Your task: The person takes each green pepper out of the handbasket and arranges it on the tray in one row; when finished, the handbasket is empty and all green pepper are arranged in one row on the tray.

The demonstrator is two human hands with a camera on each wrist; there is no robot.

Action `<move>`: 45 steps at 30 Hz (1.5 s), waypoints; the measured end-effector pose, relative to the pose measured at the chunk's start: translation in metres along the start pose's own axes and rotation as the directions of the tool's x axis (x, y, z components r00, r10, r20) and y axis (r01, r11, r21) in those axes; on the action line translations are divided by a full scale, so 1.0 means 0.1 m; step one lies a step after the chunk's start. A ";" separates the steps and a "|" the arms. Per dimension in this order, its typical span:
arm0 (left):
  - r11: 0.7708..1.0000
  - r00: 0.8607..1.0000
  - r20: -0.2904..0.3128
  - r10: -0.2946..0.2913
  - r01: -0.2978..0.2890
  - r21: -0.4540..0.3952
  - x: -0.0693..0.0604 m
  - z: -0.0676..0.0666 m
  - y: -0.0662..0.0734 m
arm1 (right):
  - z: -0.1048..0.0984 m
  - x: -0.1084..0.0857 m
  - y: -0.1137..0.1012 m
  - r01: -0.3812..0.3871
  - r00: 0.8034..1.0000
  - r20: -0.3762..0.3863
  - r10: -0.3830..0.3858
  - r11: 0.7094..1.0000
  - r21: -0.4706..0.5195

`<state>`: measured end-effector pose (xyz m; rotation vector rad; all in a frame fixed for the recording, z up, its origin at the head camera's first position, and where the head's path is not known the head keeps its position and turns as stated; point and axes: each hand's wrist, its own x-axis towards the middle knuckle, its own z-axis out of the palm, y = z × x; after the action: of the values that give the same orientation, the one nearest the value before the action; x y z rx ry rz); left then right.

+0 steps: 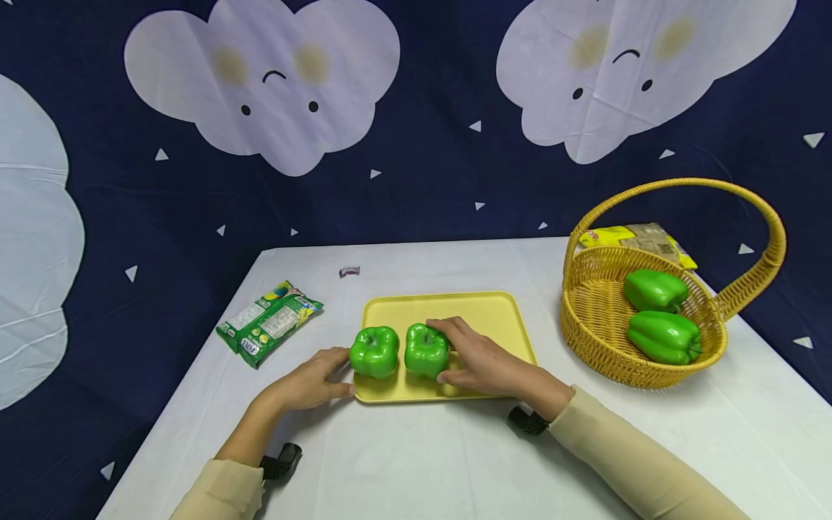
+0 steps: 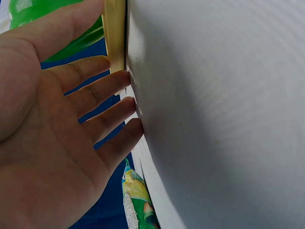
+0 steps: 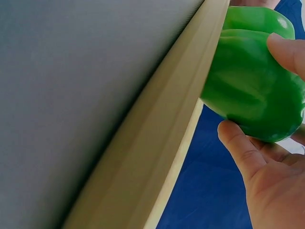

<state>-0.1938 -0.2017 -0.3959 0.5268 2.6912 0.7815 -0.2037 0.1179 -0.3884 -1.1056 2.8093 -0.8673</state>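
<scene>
Two green bell peppers stand side by side on a yellow tray [image 1: 468, 309] in the head view. Around the right-hand pepper [image 1: 425, 351] curve the fingers and thumb of my right hand [image 1: 486, 362]; in the right wrist view they grip this pepper [image 3: 259, 83] from two sides. My left hand [image 1: 310, 380] is at the tray's left edge, beside the left-hand pepper [image 1: 374, 352]. Its fingers are spread and fairly straight in the left wrist view, with nothing held in the palm. Part of a green pepper [image 2: 40, 19] shows behind that thumb.
At the right stands a wicker basket [image 1: 588, 328] with a tall handle, holding two more green peppers [image 1: 663, 337]. A yellow packet [image 1: 640, 238] lies behind it. A green snack bag [image 1: 269, 323] is at the left, and a small wrapped candy [image 1: 349, 271] lies behind the tray.
</scene>
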 end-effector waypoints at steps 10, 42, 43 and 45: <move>1.000 1.000 -0.002 0.002 -0.002 -0.006 0.00 -0.02 0.00 | -0.07 -0.02 -0.01 -0.002 1.000 -0.026 0.001 1.000 -0.001; 1.000 1.000 -0.005 0.008 -0.008 0.020 0.00 -0.01 0.01 | -0.78 -0.26 0.25 0.104 0.947 -0.295 -0.131 0.989 -0.104; 1.000 1.000 -0.005 0.010 -0.010 0.020 0.00 -0.01 0.01 | -0.81 -0.27 0.26 0.105 0.942 -0.307 -0.133 0.989 -0.108; 1.000 1.000 -0.005 0.005 -0.005 0.015 0.00 -0.01 0.01 | -0.87 -0.30 0.30 0.102 0.934 -0.332 -0.132 0.989 -0.108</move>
<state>-0.1939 -0.2013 -0.3943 0.5359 2.7033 0.7655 -0.2168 0.1976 -0.3350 -1.2573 3.1113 -1.0439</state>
